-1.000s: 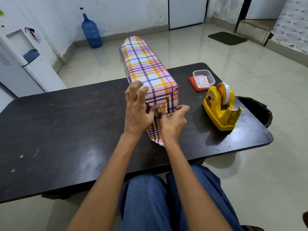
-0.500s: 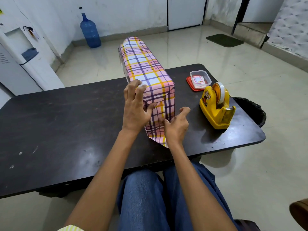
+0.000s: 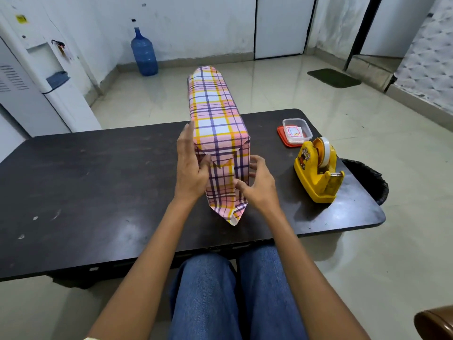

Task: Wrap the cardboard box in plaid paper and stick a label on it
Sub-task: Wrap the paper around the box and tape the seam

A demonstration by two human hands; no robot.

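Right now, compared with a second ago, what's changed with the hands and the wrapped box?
The hands parted across the near end of the plaid-wrapped box: the left hand slid to its left edge, fingers straight; the right hand moved to the right edge and curls round it. The folded-down top flap now shows. The bottom flap, tape dispenser and label container stayed put.

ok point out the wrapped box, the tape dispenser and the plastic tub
wrapped box (image 3: pixel 215 111), head view, on its plaid top face
tape dispenser (image 3: pixel 310 177), head view, on its yellow side
plastic tub (image 3: pixel 309 131), head view, on its clear right wall
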